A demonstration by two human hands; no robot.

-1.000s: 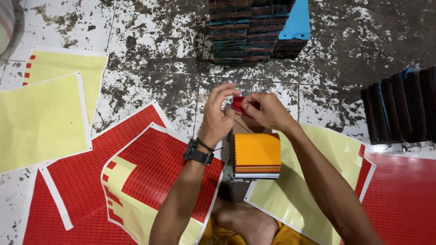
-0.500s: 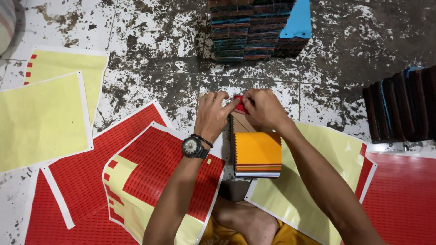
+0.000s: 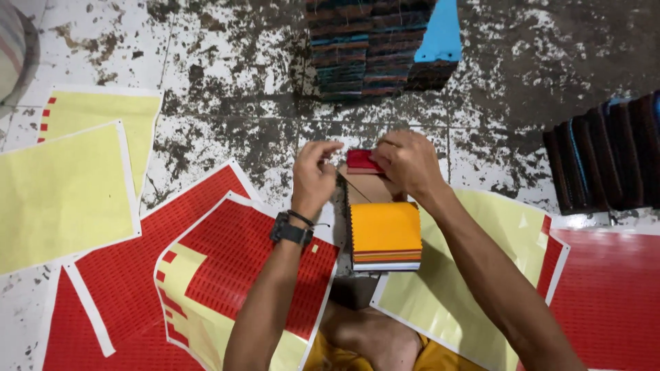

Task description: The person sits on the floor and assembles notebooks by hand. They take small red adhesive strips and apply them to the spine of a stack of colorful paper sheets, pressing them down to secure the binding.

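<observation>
Red strip [image 3: 360, 160], end under right hand [image 3: 407, 165]

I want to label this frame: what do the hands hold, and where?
The right hand pinches the small red piece at its right end; the left hand holds nothing visible.

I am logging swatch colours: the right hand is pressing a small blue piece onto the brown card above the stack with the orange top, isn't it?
Not quite. In the head view the small piece under the right hand is red, not blue. The rest holds: it sits on the brown card above the stack with the orange top.
</observation>
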